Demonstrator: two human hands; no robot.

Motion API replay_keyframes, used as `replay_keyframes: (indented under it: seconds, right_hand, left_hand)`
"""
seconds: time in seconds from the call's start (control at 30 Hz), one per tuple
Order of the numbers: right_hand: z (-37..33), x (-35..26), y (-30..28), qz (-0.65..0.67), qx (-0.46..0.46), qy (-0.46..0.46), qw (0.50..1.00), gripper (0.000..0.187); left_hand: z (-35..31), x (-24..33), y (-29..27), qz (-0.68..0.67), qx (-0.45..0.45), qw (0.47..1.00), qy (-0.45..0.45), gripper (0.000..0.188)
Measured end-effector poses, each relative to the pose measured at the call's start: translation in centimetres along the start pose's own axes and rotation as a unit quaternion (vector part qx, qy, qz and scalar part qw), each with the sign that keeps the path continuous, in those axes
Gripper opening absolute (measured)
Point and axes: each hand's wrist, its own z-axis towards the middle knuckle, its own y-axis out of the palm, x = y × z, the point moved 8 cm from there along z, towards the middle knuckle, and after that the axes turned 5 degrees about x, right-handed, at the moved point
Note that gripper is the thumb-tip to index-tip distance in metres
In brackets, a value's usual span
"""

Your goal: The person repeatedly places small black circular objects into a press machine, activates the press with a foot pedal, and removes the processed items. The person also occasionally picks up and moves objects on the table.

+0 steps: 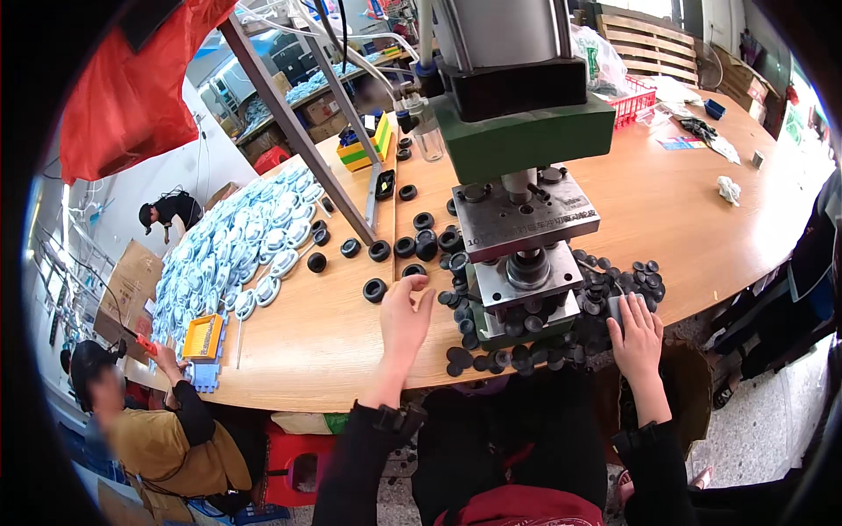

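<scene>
Here the left hand [408,323] is held loosely curled, unclenched, by a black cap [413,268] left of the press [524,133] on the desk [307,361]; the right hand [638,340] is laid over a grey block [617,306], grip unclear. Light and probably rubbery, the cap is best pinched by its rim.

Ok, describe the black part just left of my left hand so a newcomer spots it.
Find the green press on the wooden table, then your left hand to its left. Just left of that hand lies a hollow black round part. Among the hollow ones around it, it sits nearest the table's front edge.
</scene>
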Motion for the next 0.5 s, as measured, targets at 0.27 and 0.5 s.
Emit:
replay_keyframes:
  seconds: [0.27, 0.5]
  right_hand:
    - [-1.1, -0.6, -4.7, 0.139, 0.044, 0.017, 0.989, 0.047]
    - [3.1, -9.3, -12.4, 0.23, 0.146, -0.096, 0.958, 0.041]
  left_hand:
    - [4.4, -10.9, 7.9, 0.336, -0.109, 0.934, 0.052, 0.041]
    - [4.2, -2.6, 3.1, -0.015, -0.094, 0.995, 0.003, 0.042]
